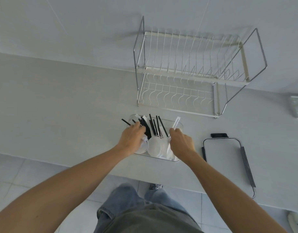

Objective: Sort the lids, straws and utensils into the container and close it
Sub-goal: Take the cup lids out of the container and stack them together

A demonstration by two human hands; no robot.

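Note:
A clear plastic container (180, 126) sits on the white counter, near its front edge. Several black straws (160, 126) stick out of its far side, and white cup lids (155, 147) stand stacked near its front. My left hand (132, 138) reaches into the left part, fingers closed around black straws and a wrapped white piece. My right hand (182, 143) is at the right part, pinching a wrapped white utensil (176, 122) that points up and away. The container's lid (224, 158), clear with black clasps, lies flat on the counter to the right.
A two-tier wire dish rack (195, 73) stands behind the container against the wall. A small clear box (297, 106) sits at the far right edge. The counter's front edge runs just below the container, with tiled floor and my legs beneath.

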